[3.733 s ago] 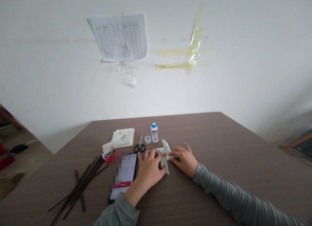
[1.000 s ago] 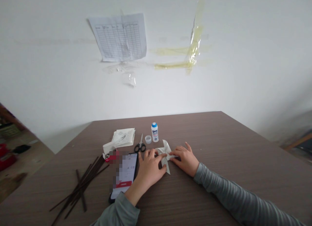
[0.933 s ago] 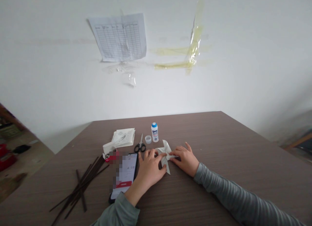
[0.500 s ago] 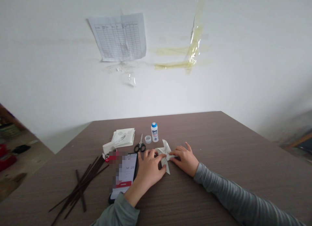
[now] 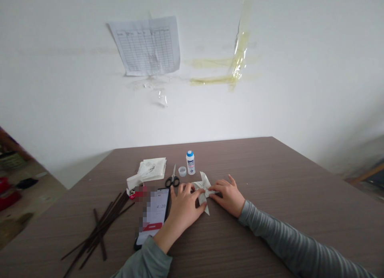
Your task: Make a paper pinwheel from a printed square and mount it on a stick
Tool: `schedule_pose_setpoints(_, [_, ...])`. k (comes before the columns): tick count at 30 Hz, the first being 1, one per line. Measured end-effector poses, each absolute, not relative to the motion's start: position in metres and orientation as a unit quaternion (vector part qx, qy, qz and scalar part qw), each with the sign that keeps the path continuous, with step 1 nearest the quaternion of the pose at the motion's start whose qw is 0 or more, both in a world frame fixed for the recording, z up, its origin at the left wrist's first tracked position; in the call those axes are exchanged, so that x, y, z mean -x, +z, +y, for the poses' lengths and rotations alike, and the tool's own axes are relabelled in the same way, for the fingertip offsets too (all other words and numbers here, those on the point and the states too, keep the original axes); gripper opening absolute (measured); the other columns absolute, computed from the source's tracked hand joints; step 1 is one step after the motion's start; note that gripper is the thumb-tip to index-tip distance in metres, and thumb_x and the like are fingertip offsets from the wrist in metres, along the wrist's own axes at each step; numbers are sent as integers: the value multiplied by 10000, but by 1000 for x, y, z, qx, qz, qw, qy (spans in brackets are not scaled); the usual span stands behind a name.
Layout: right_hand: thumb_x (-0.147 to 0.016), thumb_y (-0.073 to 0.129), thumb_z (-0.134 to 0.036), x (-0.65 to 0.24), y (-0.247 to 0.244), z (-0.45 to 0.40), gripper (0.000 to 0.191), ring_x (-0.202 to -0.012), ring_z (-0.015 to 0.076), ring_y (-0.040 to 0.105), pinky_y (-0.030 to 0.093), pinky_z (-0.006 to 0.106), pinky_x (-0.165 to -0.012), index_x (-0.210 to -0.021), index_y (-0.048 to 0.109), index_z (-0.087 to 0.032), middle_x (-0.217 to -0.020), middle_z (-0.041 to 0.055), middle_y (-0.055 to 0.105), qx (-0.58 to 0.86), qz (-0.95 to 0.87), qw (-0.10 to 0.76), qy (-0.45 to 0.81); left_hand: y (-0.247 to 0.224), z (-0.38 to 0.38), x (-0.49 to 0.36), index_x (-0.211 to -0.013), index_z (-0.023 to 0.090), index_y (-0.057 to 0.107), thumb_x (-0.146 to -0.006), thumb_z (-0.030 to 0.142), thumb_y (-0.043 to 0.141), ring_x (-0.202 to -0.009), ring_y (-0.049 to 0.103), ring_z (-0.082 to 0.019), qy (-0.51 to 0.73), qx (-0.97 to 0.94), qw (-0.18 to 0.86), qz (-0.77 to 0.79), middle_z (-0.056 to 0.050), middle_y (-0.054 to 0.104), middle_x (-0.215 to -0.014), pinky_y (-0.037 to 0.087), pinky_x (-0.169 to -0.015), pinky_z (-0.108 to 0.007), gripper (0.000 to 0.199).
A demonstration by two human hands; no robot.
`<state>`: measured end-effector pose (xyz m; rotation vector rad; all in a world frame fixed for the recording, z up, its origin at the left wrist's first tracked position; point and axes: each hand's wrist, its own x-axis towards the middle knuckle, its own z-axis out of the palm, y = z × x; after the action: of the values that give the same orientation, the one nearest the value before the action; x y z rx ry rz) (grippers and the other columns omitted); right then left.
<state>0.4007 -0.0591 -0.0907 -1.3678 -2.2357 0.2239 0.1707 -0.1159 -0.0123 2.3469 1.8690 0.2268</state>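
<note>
A folded paper pinwheel point(image 5: 204, 199) with pale pointed blades lies on the table between my hands. My left hand point(image 5: 185, 204) is over its left side, fingers bent and closed on the paper near the centre; part of the left blade is hidden beneath. From the right, my right hand point(image 5: 227, 195) pinches the right blade between thumb and fingers. Just beyond the pinwheel stands a white glue bottle point(image 5: 190, 166) with a blue cap. Beside it are a small clear cup point(image 5: 182, 171) and scissors point(image 5: 172, 181) with black handles.
A phone point(image 5: 156, 214) showing a timer lies left of my left hand. Several dark thin sticks point(image 5: 100, 234) lie crossed at the left. Behind them are a small red-and-white box point(image 5: 132, 190) and a stack of paper squares point(image 5: 152, 169). A wall rises behind the table point(image 5: 270, 166).
</note>
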Motion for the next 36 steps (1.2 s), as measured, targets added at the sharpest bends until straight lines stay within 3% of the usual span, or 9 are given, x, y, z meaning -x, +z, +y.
schedule_pose_setpoints(10, [-1138, 857, -252, -400, -85, -62, 227, -1247, 384, 938, 440, 918, -1484, -1287, 1002, -344, -1205, 79, 973, 496, -828, 243, 92, -17, -116, -170, -1679, 444, 895, -1123, 381, 895, -1661, 680, -489, 86, -771, 67, 628, -119, 844, -1641, 369, -1539, -911, 559])
schedule_pose_setpoints(15, [-1130, 873, -237, -400, -82, -63, 218, -1222, 362, 936, 479, 817, -1495, -1264, 1007, -345, -1172, 75, 968, 498, -827, 249, 79, -14, -117, -171, -1674, 449, 902, -1132, 350, 894, -1669, 694, -476, 79, -770, 67, 630, -112, 850, -1653, 387, -1543, -892, 551])
schedule_pose_setpoints(20, [-1102, 860, -196, -399, -79, -66, 280, -1286, 408, 941, 465, 831, -1507, -1274, 1017, -351, -1239, 95, 983, 504, -821, 247, 101, -9, -119, -171, -1615, 434, 947, -1140, 315, 903, -1664, 708, -488, 83, -774, 73, 623, -127, 854, -1650, 391, -1533, -919, 492])
schedule_pose_setpoints(25, [-1088, 860, -175, -401, -79, -65, 314, -1205, 381, 954, 543, 739, -1478, -1213, 1019, -416, -1131, 57, 982, 509, -816, 264, 78, -9, -118, -168, -1588, 423, 964, -1139, 308, 897, -1675, 687, -500, 87, -777, 82, 618, -141, 847, -1655, 386, -1521, -934, 469])
schedule_pose_setpoints(30, [-1129, 871, -228, -408, -79, -60, 272, -1269, 376, 942, 457, 860, -1507, -1302, 1016, -379, -1172, 65, 987, 503, -823, 243, 103, -13, -116, -167, -1579, 415, 962, -1155, 306, 864, -1665, 683, -486, 88, -780, 82, 615, -132, 849, -1652, 379, -1524, -921, 448])
schedule_pose_setpoints(36, [-1157, 839, -236, -412, -81, -57, 283, -1220, 349, 943, 444, 871, -1507, -1314, 1022, -384, -1152, 66, 984, 484, -831, 251, 107, -18, -115, -166, -1563, 411, 953, -1114, 346, 909, -1625, 709, -495, 102, -776, 76, 618, -135, 852, -1601, 424, -1499, -916, 456])
